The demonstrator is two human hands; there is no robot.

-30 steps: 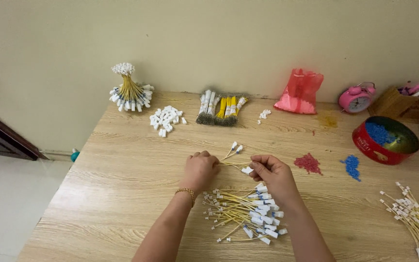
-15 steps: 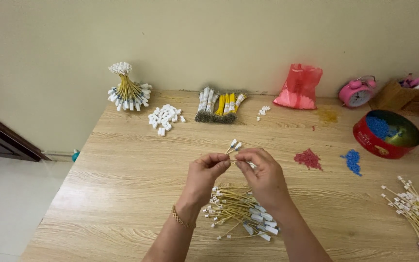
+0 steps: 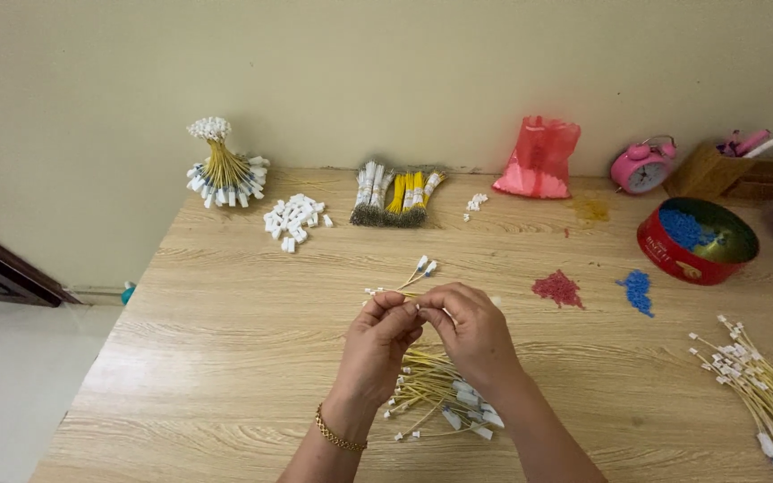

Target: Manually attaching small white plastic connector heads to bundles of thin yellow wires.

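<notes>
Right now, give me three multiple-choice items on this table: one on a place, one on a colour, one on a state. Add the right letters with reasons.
1. Where does the round red tin stand?
A. far left edge
B. right side of the table, near the blue bead pile
C. under the hands

2. What colour is the alarm clock?
A. pink
B. green
C. black

3. What are the left hand and right hand doing?
A. resting flat and apart
B. raised together, pinching thin yellow wires between the fingertips
C. inside the tin

Answers: 1 B, the tin sits at the right, the blue pile just left of it. 2 A, its case is pink. 3 B, both hands meet above the loose wire pile, with white-tipped wires sticking out.
</notes>
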